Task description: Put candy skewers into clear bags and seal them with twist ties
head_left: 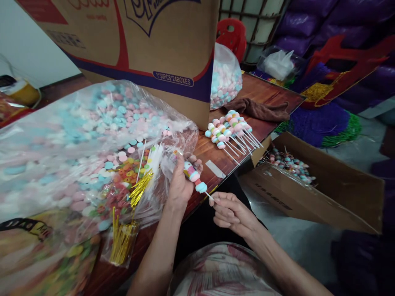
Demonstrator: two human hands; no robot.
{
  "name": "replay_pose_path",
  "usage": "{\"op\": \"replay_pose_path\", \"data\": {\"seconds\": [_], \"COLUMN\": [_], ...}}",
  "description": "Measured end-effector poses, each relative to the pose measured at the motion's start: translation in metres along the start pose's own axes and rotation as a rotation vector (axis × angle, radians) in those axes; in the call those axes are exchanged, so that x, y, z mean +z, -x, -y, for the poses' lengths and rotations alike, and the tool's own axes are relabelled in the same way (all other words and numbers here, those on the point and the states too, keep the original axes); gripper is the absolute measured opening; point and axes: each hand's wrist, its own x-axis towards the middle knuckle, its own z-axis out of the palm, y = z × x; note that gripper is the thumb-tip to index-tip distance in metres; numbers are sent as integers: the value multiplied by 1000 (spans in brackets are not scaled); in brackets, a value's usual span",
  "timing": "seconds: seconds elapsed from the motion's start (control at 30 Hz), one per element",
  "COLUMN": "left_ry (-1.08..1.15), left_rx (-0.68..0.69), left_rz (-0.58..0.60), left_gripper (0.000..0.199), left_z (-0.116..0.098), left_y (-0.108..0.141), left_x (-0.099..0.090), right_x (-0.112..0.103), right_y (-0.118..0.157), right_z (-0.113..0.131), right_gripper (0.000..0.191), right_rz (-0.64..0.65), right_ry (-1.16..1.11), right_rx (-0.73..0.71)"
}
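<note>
One held candy skewer (198, 181), two cardboard boxes (173, 53), two gold tie bundles (141, 189) at left, one brown cloth (261, 109).

From where I stand, this looks like a small packing workshop for sweets. A dark wooden table (262, 92) carries a big clear bag of pastel candies (120, 109), with another swollen bag (226, 78) behind a tall printed carton (148, 53) marked "1*30PCS*24BOXES". Bundles of white sticks (156, 158) and gold twist ties (123, 242) lie among the loose sweets, and finished-looking candy skewers (230, 127) sit in a row. An open cardboard box (321, 189) beside the table holds many more. Purple sacks (308, 20) are piled at the back, near red plastic chairs (236, 35).
</note>
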Motion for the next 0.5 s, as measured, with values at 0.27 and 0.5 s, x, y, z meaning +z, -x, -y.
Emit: {"op": "replay_pose_path", "data": {"seconds": [0.27,0.5], "left_ry": [-115,-210], "left_rx": [16,-56], "left_rz": [36,26], "left_gripper": [31,27], "left_z": [2,3], "left_y": [0,0], "left_x": [-3,-11], "right_x": [7,0], "right_y": [-2,-2], "right_z": [-5,-1], "right_gripper": [25,21], "right_rz": [-124,-260], "right_ry": [154,1283], "right_rx": [-145,-805]}}
